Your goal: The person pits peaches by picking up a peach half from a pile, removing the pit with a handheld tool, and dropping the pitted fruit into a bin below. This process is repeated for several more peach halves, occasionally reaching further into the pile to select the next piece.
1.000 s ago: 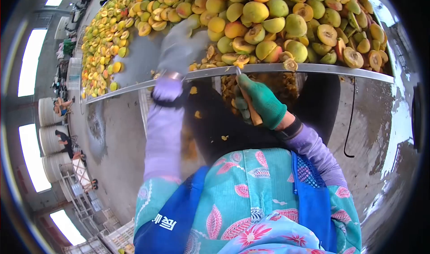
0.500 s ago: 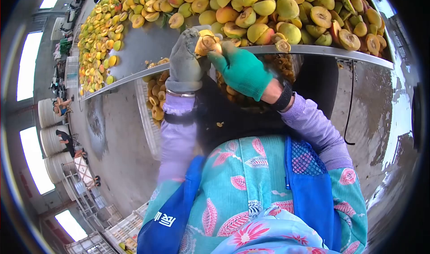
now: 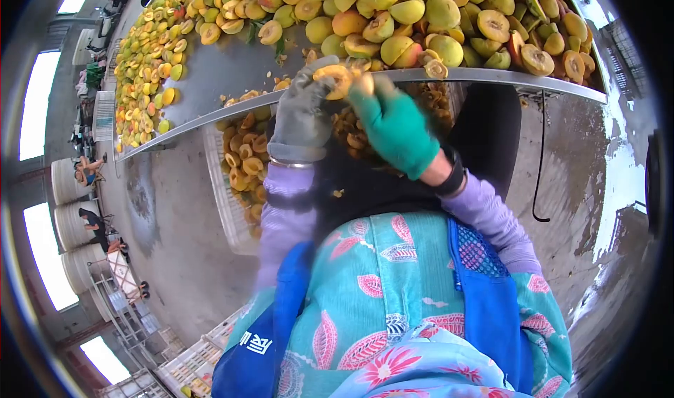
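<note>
My left hand [image 3: 300, 117], in a grey glove, grips a halved yellow peach [image 3: 335, 80] just above the table's near edge, its cut face showing. Close on its right is my right hand [image 3: 400, 129] in a green glove, fingers curled together and smeared by motion. Something pale orange shows at those fingertips; I cannot make out what it is. Beyond both hands, a heap of peaches [image 3: 442, 11], many of them halved, covers much of the metal table [image 3: 232, 64].
Below the table edge, a white crate [image 3: 226, 191] holds cut peach pieces [image 3: 247, 160]. A dark cord [image 3: 539, 166] hangs at the right. Large pale tubs [image 3: 70, 222] and seated people [image 3: 91, 219] are at the far left. More crates [image 3: 203, 349] stand at lower left.
My right hand has drawn slightly right and down from the peach. My left hand has turned the peach so that its cut face shows more. The whole view has shifted slightly.
</note>
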